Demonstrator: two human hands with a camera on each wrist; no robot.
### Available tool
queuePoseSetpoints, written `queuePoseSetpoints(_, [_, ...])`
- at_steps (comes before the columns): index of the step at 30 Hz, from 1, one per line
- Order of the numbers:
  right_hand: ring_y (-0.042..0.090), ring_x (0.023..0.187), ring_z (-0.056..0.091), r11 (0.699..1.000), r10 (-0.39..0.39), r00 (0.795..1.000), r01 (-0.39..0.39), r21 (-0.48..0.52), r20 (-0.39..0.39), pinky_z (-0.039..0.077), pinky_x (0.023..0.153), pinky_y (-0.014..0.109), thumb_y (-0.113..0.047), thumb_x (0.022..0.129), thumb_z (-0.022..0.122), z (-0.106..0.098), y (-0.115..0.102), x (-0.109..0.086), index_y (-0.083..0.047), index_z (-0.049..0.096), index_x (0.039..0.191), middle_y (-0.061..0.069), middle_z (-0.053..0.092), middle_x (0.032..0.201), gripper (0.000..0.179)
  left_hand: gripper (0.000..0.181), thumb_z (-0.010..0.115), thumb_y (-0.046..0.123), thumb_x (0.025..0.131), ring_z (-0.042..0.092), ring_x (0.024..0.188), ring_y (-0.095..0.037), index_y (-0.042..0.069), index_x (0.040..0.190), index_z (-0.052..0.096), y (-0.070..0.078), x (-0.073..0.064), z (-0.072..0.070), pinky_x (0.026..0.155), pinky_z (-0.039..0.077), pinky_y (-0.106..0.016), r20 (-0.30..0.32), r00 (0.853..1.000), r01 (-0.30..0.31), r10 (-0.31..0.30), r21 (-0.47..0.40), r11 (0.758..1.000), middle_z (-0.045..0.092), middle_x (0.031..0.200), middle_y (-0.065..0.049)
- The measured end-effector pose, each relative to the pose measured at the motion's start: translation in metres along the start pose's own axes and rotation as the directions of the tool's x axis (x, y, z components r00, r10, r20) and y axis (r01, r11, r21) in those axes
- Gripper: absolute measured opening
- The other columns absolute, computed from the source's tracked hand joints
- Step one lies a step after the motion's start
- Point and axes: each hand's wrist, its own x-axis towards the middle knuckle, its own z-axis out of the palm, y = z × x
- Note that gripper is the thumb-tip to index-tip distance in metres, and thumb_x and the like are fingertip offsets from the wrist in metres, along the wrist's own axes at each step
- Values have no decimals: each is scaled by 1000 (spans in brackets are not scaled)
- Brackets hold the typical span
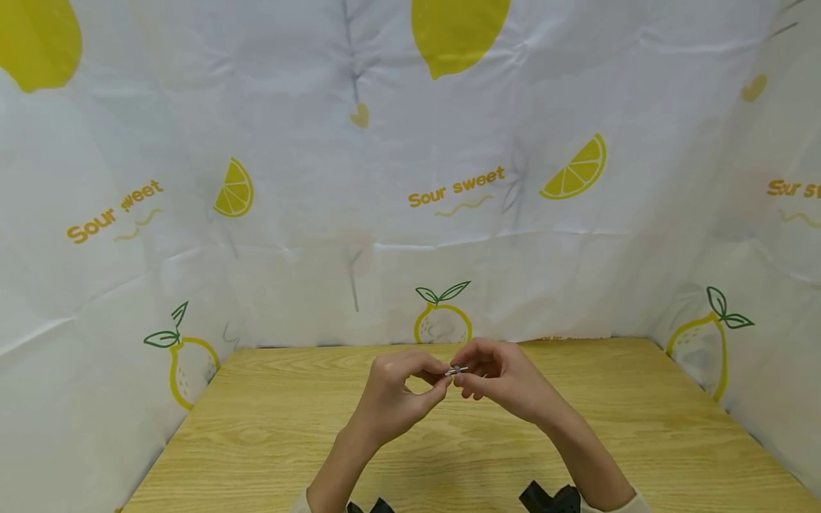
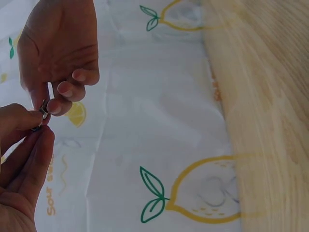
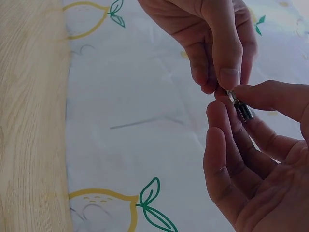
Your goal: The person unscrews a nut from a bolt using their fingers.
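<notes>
Both hands meet over the table around a small silvery metal piece [image 1: 457,370]. In the right wrist view the piece [image 3: 245,112] shows a dark, ridged, screw-like end and a brighter narrow end; its exact kind cannot be told. My left hand [image 1: 391,399] pinches one end between thumb and fingertips. At the other end, my right hand [image 1: 509,377] has its thumb and index finger closed on the piece, with its remaining fingers loosely bent. The left wrist view shows only a sliver of the metal piece [image 2: 44,108], as fingers hide most of it.
A wood-grain table [image 1: 276,406] lies beneath the hands. White cloth [image 1: 321,192] printed with lemons and lettering stands round the back and both sides. Black wrist devices [image 1: 549,497] show at the lower edge, beside pale sleeves [image 1: 625,502].
</notes>
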Motion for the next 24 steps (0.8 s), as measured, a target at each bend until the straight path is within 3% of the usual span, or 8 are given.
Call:
queuePoseSetpoints(7, [20,73,71,1000,9,1000,-9,-1,8,64,65,36,-18,102,65,-1,-1,1,4,63,120,16,73,93,28,18,79,-8,82,75,72,-9,7,92,77,1,0,0,69,61,-12,0,1000,11,-11,-11,1000,79,85,-3])
queuePoseSetpoints(15, [18,74,72,1000,13,998,-11,-28,63,64,66,36,-22,110,49,0,2,3,1,70,99,14,72,89,33,14,77,-5,85,75,72,-7,8,91,77,1,0,0,69,60,-12,-1,1000,2,-2,4,1000,78,83,-6])
queuePoseSetpoints(24, [19,75,71,1000,-10,999,10,1,49,64,69,36,-18,107,55,1,2,2,2,70,103,19,71,91,25,12,76,-5,87,75,72,-8,7,91,77,1,0,-1,69,61,-13,7,1000,26,-25,-15,1000,79,85,-5])
